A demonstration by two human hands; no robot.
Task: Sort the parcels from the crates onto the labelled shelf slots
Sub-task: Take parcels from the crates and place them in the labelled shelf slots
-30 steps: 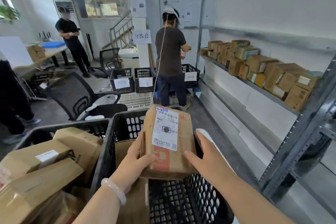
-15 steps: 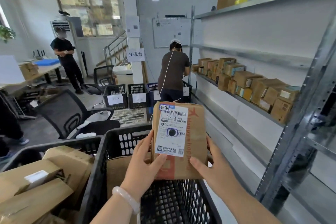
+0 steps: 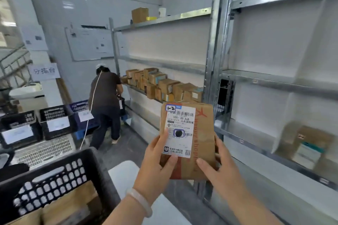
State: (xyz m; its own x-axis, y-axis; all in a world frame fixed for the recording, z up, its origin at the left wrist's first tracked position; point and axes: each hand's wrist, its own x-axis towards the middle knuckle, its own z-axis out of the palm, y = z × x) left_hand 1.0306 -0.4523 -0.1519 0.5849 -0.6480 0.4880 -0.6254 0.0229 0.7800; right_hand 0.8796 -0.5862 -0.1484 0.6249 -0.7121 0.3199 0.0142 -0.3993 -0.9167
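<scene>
Between left hand (image 3: 155,168) and right hand (image 3: 219,171), the parcel (image 3: 199,140) is gripped upright (label facing).

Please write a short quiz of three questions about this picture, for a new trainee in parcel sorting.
1. True or false: the cardboard parcel is held by both the left hand and the right hand.
2. Where is the black crate: lower left or lower right?
3. Which wrist carries the pale bangle?

Key: 1 true. 2 lower left. 3 the left wrist.
</scene>
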